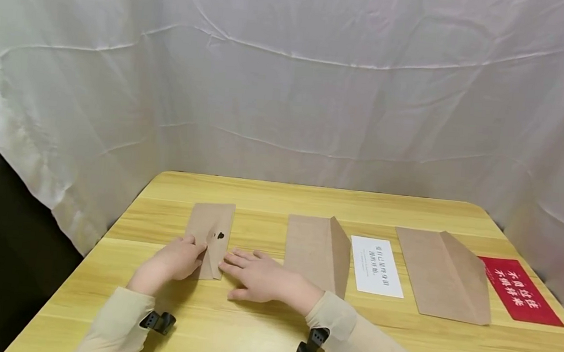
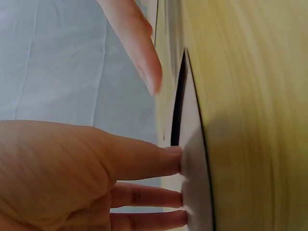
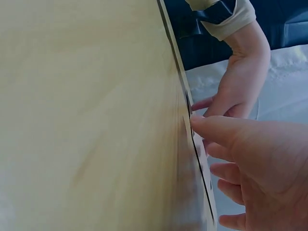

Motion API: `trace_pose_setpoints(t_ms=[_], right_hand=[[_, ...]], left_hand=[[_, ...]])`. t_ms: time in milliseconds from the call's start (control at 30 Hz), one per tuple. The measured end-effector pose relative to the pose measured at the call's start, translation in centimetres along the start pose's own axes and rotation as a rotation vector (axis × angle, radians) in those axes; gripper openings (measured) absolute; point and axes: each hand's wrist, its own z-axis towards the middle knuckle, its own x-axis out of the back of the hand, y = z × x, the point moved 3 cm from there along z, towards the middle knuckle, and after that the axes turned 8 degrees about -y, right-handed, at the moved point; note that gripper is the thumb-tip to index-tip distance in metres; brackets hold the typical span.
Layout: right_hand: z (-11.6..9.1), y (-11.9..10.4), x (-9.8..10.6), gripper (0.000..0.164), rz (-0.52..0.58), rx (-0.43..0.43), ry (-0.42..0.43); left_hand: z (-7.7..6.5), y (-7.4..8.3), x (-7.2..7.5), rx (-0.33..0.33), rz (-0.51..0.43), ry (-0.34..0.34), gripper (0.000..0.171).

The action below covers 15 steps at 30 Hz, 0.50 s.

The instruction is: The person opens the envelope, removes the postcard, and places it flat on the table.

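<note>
A brown paper envelope (image 1: 211,217) lies on the table at the left, with a small black mark near its right edge. My left hand (image 1: 176,259) presses its thumb and fingertips on the envelope's face. In the left wrist view, the near end of the envelope (image 2: 195,168) gapes slightly, with a dark slit beside the thumb. My right hand (image 1: 261,277) lies flat, fingers extended and spread, its fingertips at the envelope's right edge. In the right wrist view, the right thumb (image 3: 216,129) reaches toward the envelope's edge, close to the left hand.
Right of my hands lie a second brown envelope (image 1: 307,250) with its flap unfolded, a white printed card (image 1: 366,265), a third envelope (image 1: 428,270) with its flap out, and a red card (image 1: 521,289) with white writing. A pale curtain (image 1: 288,99) hangs behind the wooden table (image 1: 260,196).
</note>
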Motion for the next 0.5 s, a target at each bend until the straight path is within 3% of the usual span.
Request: trace_pose_setpoints(t_ms=[233,500], right_hand=[[-0.1,-0.2,-0.2,0.066,-0.042,0.02,-0.012],[-0.3,-0.4,-0.4,0.065,-0.027,0.011,-0.045]], left_hand=[[-0.1,1.3,0.2,-0.059,0.003,0.008,0.032],[0.7,-1.1,-0.3,-0.032,-0.165,-0.013,0.059]])
